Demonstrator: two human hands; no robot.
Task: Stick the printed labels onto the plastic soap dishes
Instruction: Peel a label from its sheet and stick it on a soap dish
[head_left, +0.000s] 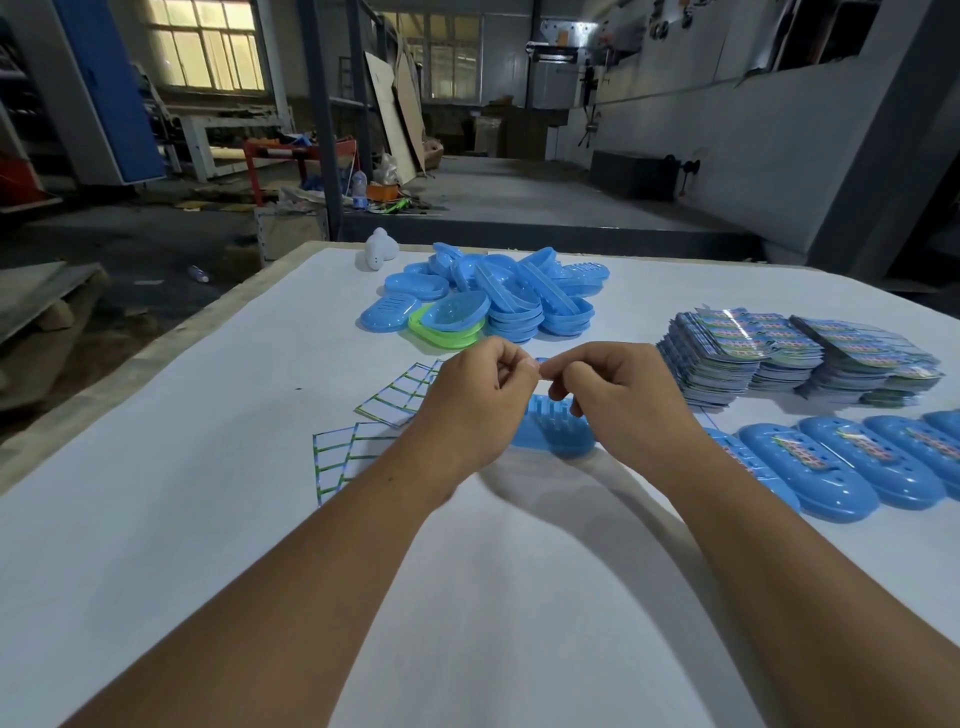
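- Far left on the tabletop, a small white bottle stands just beside the heap of blue soap dishes, with one green dish at its near edge; the heap looks loose, so a careless reach could set dishes sliding
- Nearer, emptied backing sheets lie scattered to the left of the hands
- The left hand has its fingers curled, tips pinched together against those of the right hand; both seem to grip something small between them, likely a label, though it is too small to make out; if it folds onto itself or sticks to skin it may be spoiled
- Under the hands lies one blue dish, unheld; pressing a label on could push it askew
- Far right, stacks of printed labels; nearer right, labelled dishes in a row
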